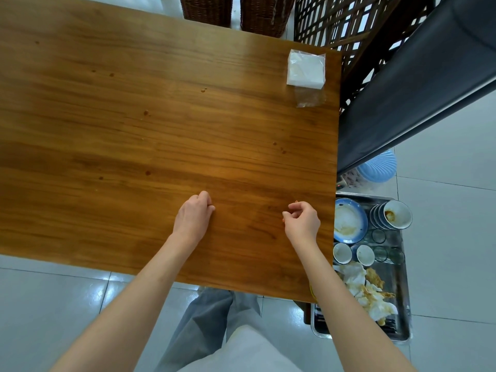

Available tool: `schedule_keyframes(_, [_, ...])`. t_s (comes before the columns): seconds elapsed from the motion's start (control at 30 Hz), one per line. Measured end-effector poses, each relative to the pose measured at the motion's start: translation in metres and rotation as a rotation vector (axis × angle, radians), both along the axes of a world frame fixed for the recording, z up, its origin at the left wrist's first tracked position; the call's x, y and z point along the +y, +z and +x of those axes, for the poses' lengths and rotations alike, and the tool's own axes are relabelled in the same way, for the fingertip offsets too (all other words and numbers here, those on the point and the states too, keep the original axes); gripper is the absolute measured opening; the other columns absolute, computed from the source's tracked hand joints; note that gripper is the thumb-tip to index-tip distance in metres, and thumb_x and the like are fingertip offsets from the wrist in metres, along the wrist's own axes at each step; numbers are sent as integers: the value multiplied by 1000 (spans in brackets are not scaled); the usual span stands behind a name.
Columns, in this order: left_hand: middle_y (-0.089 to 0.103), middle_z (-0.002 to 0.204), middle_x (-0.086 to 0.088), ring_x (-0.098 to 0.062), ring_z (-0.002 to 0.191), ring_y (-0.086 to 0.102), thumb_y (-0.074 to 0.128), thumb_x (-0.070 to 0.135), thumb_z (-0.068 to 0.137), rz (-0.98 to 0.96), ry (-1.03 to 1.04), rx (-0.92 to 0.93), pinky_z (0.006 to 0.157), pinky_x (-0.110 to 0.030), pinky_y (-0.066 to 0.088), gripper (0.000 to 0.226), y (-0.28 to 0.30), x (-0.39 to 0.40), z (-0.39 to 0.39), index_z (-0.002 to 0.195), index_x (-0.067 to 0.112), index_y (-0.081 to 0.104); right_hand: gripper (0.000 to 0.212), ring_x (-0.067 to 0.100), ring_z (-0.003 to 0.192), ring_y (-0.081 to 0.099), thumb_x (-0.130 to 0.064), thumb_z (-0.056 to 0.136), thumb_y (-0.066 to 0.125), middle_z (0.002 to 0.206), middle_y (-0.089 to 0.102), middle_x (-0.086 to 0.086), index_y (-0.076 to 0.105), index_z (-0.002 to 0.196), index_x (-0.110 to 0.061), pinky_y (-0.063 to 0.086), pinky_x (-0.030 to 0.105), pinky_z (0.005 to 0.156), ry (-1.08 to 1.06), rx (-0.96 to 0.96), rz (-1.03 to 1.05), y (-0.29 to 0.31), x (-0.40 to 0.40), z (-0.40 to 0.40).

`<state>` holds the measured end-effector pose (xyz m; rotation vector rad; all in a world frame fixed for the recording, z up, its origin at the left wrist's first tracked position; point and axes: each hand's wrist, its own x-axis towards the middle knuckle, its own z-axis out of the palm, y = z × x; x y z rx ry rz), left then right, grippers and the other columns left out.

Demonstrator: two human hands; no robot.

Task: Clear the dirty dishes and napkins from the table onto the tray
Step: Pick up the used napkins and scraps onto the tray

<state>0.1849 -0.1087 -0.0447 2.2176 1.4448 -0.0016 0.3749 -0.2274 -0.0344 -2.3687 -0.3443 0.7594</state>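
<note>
Your left hand [194, 210] and right hand [302, 218] hover over the near part of the desk [134, 116], both with fingers loosely curled and neither grip holding anything that shows. The dirty things already lie off the desk, to your right and lower down, on the metal tray [402, 291]: a smeared plate [349, 220] at its far end, a stack of bowls [391, 214] beside that, two small cups [353, 253] with clear glasses [386, 245] next to them, and stained napkins [367, 288] nearer you. The tray's long axis runs away from you, alongside the desk's right edge, and your right hand is much the nearer to it.

What is left on the desk is a pack of clean-looking napkins [306, 69] in clear wrap at the far right corner, well apart from both hands, up and to the right of the right one. A few brown spots dot the wood. To my eye the clearing looks done, unless that pack counts; if it does, reach with the right hand, since nothing stands between it and the corner. Beyond the desk stand wicker chairs [233, 12] and a lattice screen [335, 20]; a dark panel [416, 89] rises at the right, and a pale blue fan [378, 167] sits on the floor past the tray.
</note>
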Motion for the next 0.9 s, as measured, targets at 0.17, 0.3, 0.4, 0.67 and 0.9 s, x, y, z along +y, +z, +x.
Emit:
schedule_keyframes(0.17, [54,80,-1,-12,67,51,44,18,98,11,24,7,53,-17,34,6,4,-3,4,92,16,45,17,5,62,53,-8,82,69,70,54,-8,59,92,-17,35,10,53,64,-21,-42,-3,1,1])
schedule_keyframes(0.3, [51,72,2,-8,57,48,40,18,99,-43,37,-38,45,-17,31,8,5,-5,8,91,16,39,8,9,74,57,-9,86,65,83,60,-1,60,90,-15,38,12,55,134,-41,-79,-5,4,1])
schedule_keyframes(0.4, [50,69,3,-8,56,48,40,16,99,-92,39,-66,45,-19,34,7,4,-7,12,91,16,38,7,13,80,59,-12,90,59,88,60,1,56,88,-17,43,17,62,125,-23,-76,-5,5,3])
schedule_keyframes(0.67, [55,72,2,-9,63,53,48,12,95,-183,87,-245,52,-17,39,6,3,-13,31,91,16,47,26,8,61,47,-15,98,34,74,50,-2,49,76,-17,33,18,48,-50,19,-74,1,1,29])
schedule_keyframes(0.9, [63,91,8,-6,86,60,51,15,94,-266,44,-322,72,-9,40,19,0,-35,62,103,19,66,26,13,64,50,-8,92,39,80,59,3,62,82,-14,36,23,53,-30,72,-89,-1,-4,43])
